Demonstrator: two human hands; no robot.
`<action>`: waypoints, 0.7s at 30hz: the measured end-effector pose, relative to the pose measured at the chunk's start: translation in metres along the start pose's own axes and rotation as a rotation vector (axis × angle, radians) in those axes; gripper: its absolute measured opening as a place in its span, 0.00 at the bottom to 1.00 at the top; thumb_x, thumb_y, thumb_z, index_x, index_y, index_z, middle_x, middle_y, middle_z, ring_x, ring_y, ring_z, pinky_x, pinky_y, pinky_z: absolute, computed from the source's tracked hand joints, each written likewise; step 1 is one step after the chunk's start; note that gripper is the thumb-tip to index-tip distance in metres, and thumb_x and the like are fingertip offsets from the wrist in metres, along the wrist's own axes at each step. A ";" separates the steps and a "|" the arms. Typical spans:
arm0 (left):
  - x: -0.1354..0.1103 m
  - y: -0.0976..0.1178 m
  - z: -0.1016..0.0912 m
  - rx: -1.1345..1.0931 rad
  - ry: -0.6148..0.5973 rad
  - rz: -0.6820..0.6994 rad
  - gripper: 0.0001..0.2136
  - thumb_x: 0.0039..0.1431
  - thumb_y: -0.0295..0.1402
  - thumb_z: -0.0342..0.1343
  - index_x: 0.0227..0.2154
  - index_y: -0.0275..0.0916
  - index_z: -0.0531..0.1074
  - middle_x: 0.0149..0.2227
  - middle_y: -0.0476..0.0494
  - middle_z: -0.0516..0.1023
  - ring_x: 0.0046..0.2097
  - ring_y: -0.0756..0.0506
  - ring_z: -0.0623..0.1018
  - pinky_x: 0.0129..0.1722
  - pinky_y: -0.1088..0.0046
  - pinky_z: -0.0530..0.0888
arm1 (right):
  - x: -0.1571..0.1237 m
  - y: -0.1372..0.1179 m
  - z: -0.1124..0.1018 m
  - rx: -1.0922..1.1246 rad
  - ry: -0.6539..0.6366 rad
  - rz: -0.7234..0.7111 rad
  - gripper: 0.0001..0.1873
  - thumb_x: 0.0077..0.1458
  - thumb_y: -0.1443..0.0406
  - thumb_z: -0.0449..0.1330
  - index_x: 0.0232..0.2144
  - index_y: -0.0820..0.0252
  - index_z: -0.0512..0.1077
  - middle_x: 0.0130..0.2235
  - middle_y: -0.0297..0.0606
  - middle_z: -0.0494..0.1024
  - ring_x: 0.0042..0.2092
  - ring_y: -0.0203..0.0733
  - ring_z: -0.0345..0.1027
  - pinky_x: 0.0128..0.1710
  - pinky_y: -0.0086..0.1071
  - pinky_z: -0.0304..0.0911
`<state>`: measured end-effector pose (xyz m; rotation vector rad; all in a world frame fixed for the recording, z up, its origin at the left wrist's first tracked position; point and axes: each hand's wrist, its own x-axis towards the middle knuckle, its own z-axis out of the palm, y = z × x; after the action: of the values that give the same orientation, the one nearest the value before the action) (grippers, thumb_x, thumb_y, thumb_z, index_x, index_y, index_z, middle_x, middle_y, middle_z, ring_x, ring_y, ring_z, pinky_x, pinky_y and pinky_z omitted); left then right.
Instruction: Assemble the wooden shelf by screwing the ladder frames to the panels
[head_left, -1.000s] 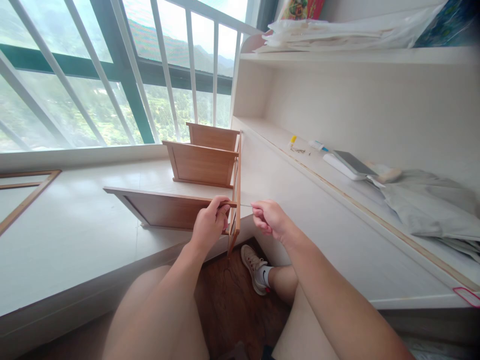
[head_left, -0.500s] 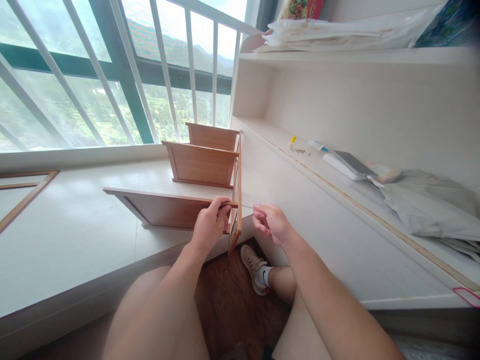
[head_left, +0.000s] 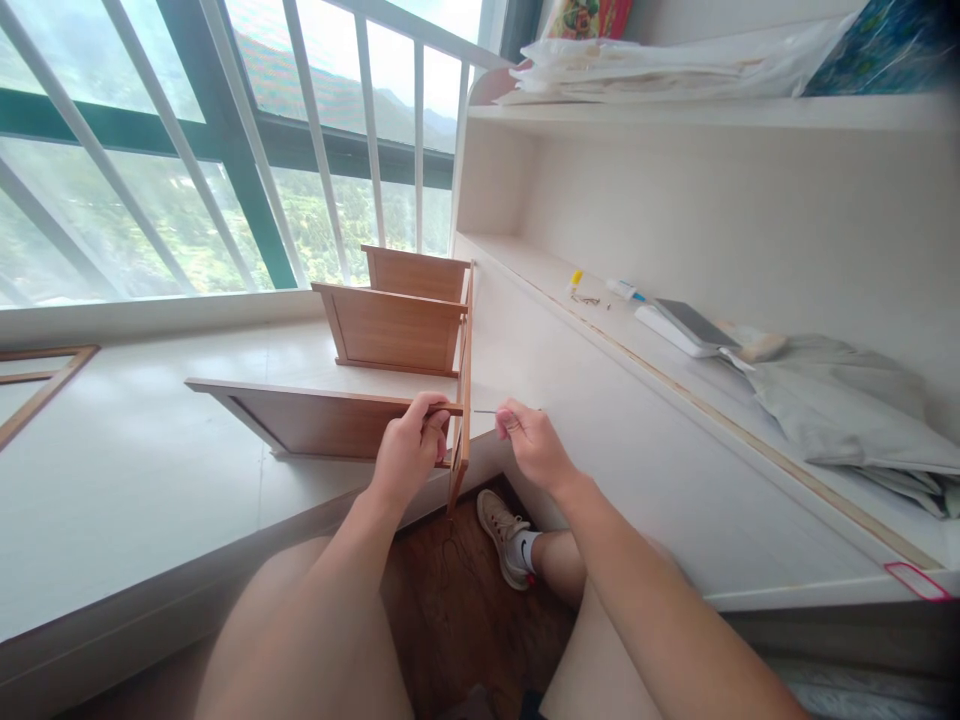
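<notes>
A brown wooden rack [head_left: 397, 335] with several upright panels stands on the white ledge. My left hand [head_left: 411, 440] is closed around the top edge of its nearest panel [head_left: 322, 425], close to where that panel meets the narrow end frame [head_left: 466, 400]. Just right of this frame, my right hand [head_left: 531, 438] is closed on a thin metal rod [head_left: 484, 411]. The rod's shaft points left at the frame's top corner; whether its tip touches the wood I cannot tell. My fingers hide the rod's other end.
A wooden frame piece [head_left: 45, 390] lies on the ledge at left. On the white shelf at right are a yellow-capped item [head_left: 576, 281], small metal pieces [head_left: 589, 299], a dark flat device [head_left: 694, 322] and grey cloth [head_left: 855, 410]. White railings [head_left: 373, 130] stand before the window.
My right hand has turned over slightly, and more of the rod's shaft shows. My left hand keeps its hold on the panel. The whole view has shifted a little.
</notes>
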<state>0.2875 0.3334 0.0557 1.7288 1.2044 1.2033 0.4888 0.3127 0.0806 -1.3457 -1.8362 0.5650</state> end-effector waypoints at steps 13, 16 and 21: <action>-0.001 0.006 0.001 -0.011 0.005 0.006 0.11 0.63 0.40 0.46 0.43 0.42 0.66 0.17 0.56 0.66 0.19 0.53 0.66 0.23 0.81 0.64 | -0.002 0.010 0.018 -0.049 0.098 -0.032 0.21 0.65 0.54 0.41 0.26 0.57 0.62 0.25 0.33 0.65 0.29 0.36 0.59 0.34 0.27 0.53; -0.001 0.006 0.001 -0.019 -0.006 0.013 0.11 0.63 0.40 0.46 0.43 0.42 0.66 0.17 0.56 0.67 0.19 0.53 0.66 0.23 0.81 0.64 | -0.002 0.012 0.021 -0.034 0.088 -0.050 0.21 0.66 0.54 0.41 0.26 0.57 0.61 0.26 0.33 0.65 0.29 0.36 0.59 0.34 0.27 0.53; -0.001 0.006 0.001 -0.038 0.002 -0.007 0.11 0.63 0.40 0.46 0.43 0.42 0.66 0.17 0.56 0.66 0.19 0.54 0.66 0.22 0.81 0.64 | -0.001 0.015 0.021 -0.085 0.073 -0.080 0.21 0.66 0.53 0.40 0.27 0.57 0.60 0.26 0.33 0.65 0.30 0.36 0.60 0.34 0.28 0.53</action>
<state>0.2902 0.3306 0.0606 1.6951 1.1805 1.2158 0.4805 0.3190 0.0569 -1.3244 -1.8632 0.3949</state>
